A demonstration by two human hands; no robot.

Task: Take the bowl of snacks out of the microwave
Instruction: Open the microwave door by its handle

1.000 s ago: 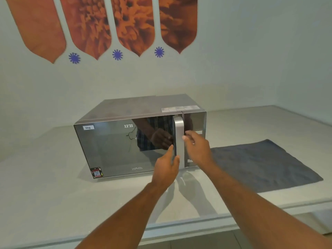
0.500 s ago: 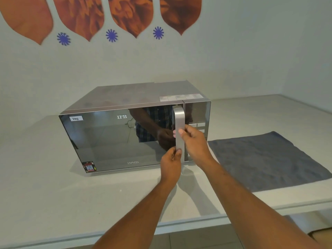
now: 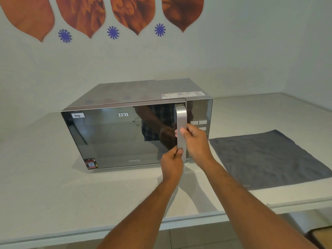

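Microwave [image 3: 125, 126], silver with a mirrored black door [image 3: 116, 137], stands on the pale desk [image 3: 53, 191] with that door shut, so the bowl of snacks cannot be seen. Both hands are curled onto the upright silver handle [image 3: 180, 119] at the right edge of the microwave's door. The right hand [image 3: 196, 144] grips the handle about midway up, thumb on its front face and fingers wrapped behind. The left hand [image 3: 171, 166] pinches the handle's lower end between thumb and fingers. Just right of the handle sits the microwave's control panel [image 3: 200, 121] with a few buttons. A "Veg" label [image 3: 77, 115] marks the door's upper left corner and a QR sticker [image 3: 91, 163] its lower left. To the right of the microwave, a grey cloth [image 3: 265, 157] lies flat on the desk. Behind the microwave, orange petal shapes [image 3: 129, 13] and blue stars [image 3: 112, 32] decorate the wall.
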